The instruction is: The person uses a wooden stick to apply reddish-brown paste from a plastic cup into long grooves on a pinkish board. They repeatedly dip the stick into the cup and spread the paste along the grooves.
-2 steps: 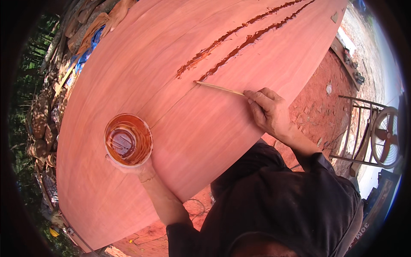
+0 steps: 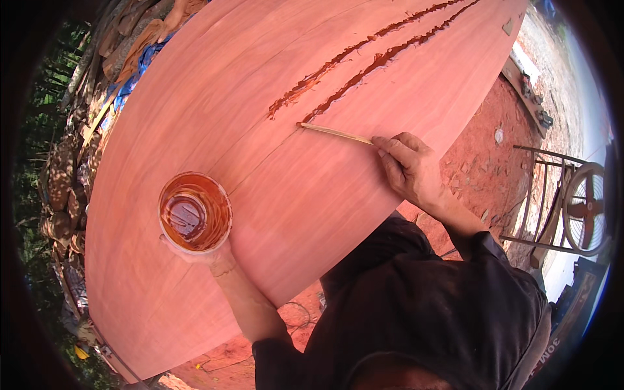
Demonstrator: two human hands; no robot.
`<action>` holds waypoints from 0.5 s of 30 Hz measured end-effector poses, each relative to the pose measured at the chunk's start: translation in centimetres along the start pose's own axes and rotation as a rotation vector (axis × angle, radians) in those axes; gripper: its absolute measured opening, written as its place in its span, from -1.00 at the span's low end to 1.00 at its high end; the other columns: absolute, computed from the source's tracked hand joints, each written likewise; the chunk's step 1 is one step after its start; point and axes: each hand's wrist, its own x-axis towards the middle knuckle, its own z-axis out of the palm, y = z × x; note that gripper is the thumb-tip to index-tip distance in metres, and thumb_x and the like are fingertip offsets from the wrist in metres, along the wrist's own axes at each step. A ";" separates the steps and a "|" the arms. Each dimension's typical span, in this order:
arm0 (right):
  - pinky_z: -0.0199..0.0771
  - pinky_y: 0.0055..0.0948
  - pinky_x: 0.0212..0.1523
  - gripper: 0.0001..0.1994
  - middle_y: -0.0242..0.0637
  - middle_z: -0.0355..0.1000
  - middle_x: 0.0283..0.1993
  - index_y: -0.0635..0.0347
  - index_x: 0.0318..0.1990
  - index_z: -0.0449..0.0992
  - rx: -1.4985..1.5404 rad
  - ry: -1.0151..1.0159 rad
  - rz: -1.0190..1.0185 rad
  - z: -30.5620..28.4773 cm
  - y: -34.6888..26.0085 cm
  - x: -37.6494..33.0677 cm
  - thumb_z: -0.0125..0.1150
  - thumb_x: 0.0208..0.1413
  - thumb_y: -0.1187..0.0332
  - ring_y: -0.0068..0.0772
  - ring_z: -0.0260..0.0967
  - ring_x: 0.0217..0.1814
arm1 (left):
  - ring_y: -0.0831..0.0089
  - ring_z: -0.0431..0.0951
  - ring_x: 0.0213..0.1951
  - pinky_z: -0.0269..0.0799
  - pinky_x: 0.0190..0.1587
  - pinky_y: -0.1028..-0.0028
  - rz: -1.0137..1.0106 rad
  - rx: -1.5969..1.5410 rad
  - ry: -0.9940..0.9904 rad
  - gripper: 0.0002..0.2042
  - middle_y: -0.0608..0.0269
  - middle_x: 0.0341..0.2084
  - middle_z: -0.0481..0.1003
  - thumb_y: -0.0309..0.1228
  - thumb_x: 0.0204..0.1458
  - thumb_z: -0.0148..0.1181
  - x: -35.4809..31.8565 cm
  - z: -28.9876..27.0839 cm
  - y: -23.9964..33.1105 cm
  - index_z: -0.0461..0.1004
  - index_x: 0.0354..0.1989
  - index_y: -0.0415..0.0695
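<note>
Fingers of the right hand [image 2: 409, 166] pinch the stick [image 2: 338, 133] above and right of the cup [image 2: 195, 181]; it looks light, stiff and snappable, best held by its clean-looking end. The left hand [image 2: 203, 255] cradles the cup, fingers mostly hidden.

The wooden panel [image 2: 312, 195] looked salmon pink to me, its fine grain streaked in slightly deeper tones and marked by thin dark lines. Two ragged stripes of paste [image 2: 380, 60] showed deep red-brown with pale glints. The cup [image 2: 221, 203] had a whitish rim and amber-brown smears inside, around a darker, purplish-brown pool [image 2: 186, 218]. The stick [image 2: 335, 133] was pale straw, brown at its tip. I noticed a plain black shirt [image 2: 429, 312], brick-red ground [image 2: 484, 130] flecked paler, a bright blue sheet [image 2: 130, 84], green foliage [image 2: 39, 130] and one yellow leaf [image 2: 81, 351].
</note>
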 end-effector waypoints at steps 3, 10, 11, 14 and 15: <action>0.50 -0.31 -0.36 -0.73 -0.17 0.50 -0.33 0.23 -0.04 0.69 -0.070 0.004 -0.089 -0.6 1.0 0.2 0.33 0.09 0.60 -0.19 0.49 -0.35 | 0.04 0.39 0.34 0.44 0.32 -0.15 -0.019 0.081 0.114 -0.33 0.11 0.34 0.37 0.17 0.35 -0.23 0.0 0.2 -0.1 0.33 0.40 -0.08; 0.51 -0.23 -0.36 -0.69 -0.21 0.49 -0.33 0.15 -0.07 0.69 -0.162 0.080 -0.130 -1.9 2.5 0.1 0.37 -0.02 0.58 -0.14 0.49 -0.34 | 0.05 0.35 0.39 0.37 0.38 -0.17 0.027 0.178 0.177 -0.29 0.14 0.38 0.34 0.25 0.36 -0.29 0.2 0.6 -0.3 0.31 0.43 -0.03; 0.51 -0.24 -0.36 -0.69 -0.20 0.49 -0.33 0.15 -0.07 0.69 -0.172 0.094 -0.121 -2.1 2.6 0.0 0.36 -0.02 0.58 -0.14 0.49 -0.34 | 0.07 0.40 0.34 0.43 0.33 -0.12 0.023 0.144 0.166 -0.34 0.13 0.33 0.38 0.18 0.36 -0.25 0.1 0.5 -0.2 0.34 0.39 -0.06; 0.52 -0.28 -0.35 -0.68 -0.18 0.51 -0.30 0.16 -0.05 0.69 -0.151 0.072 -0.096 -2.5 2.5 -0.2 0.32 0.00 0.60 -0.17 0.51 -0.34 | 0.11 0.50 0.24 0.56 0.23 -0.03 0.013 0.068 0.106 -0.43 0.12 0.23 0.47 0.02 0.36 -0.19 0.1 0.3 0.0 0.40 0.32 -0.11; 0.53 -0.28 -0.34 -0.68 -0.18 0.51 -0.30 0.16 -0.04 0.69 -0.125 0.056 -0.081 -2.5 2.3 -0.3 0.31 0.01 0.60 -0.17 0.51 -0.34 | 0.12 0.50 0.24 0.57 0.23 -0.03 0.007 0.058 0.075 -0.44 0.12 0.23 0.47 0.02 0.36 -0.19 0.1 0.2 0.0 0.40 0.32 -0.11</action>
